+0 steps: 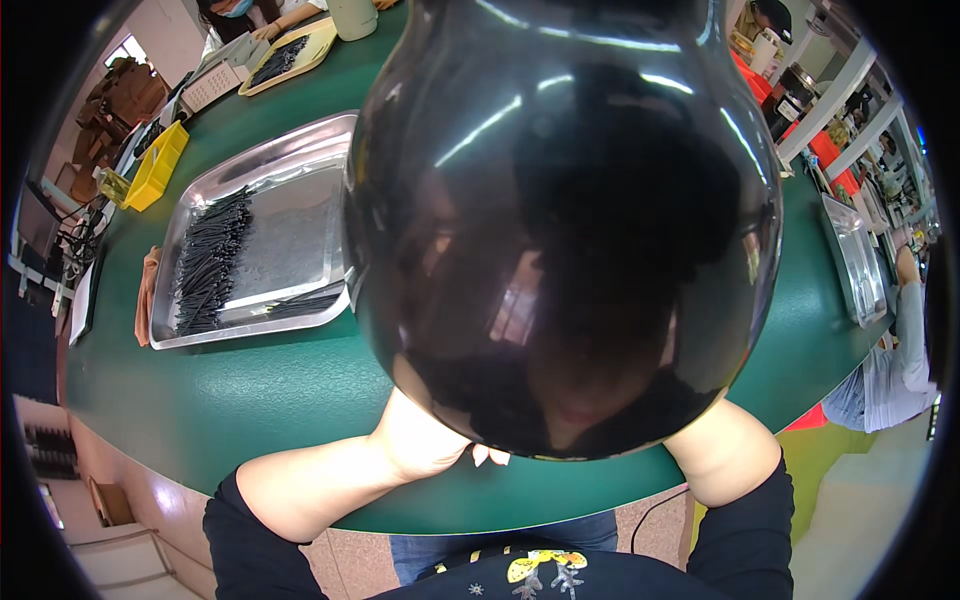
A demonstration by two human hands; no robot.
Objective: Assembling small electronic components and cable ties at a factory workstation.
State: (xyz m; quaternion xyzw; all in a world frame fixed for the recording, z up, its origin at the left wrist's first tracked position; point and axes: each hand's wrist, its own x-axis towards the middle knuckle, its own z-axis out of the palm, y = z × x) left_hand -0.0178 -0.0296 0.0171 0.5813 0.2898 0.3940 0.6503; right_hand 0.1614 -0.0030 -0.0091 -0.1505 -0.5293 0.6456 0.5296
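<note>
A large, glossy black rounded housing [560, 250] with a narrower neck fills the middle of the view and hides most of the work beneath it. Under its lower left edge is my left hand [425, 435], its fingers curled in and a few fingertips showing. Whatever those fingers hold is out of sight. My right forearm [725, 455] reaches under the lower right edge, and the right hand itself is hidden behind the housing. To the left, a metal tray [305, 180] holds a row of thin black cable-like pieces [212, 260], with a smaller bunch [305, 302] near its front edge.
A green tabletop [270, 390] lies under everything. Yellow bins [158, 170] stand at the far left. At the back, a person [265, 15] sits by a cream tray [315, 50] with black pieces. Another metal tray [855, 260] and a co-worker's sleeve [910, 340] are at the right.
</note>
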